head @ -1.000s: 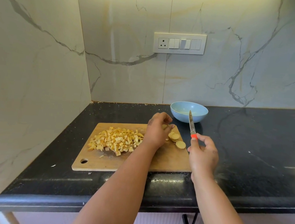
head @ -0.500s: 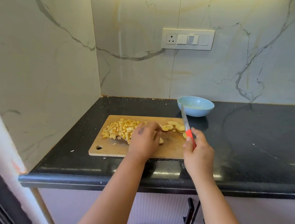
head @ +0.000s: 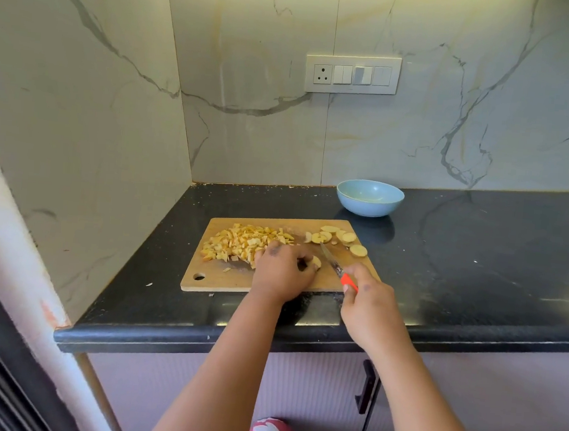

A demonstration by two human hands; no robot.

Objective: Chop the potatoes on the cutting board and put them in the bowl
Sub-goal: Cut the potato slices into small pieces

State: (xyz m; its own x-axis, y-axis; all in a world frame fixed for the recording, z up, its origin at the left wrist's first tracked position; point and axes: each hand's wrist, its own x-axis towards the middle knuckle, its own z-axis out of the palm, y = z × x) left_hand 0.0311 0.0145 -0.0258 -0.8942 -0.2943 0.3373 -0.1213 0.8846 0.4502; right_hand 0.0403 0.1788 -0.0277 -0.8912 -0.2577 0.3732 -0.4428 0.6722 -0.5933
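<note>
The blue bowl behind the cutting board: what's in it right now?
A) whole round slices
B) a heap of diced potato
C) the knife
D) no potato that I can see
D: the blue bowl shows only its bare inside, while the diced potato and round slices lie on the cutting board.

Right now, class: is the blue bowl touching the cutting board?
Apart. The head view shows a strip of black countertop between the blue bowl and the far edge of the cutting board.
</note>
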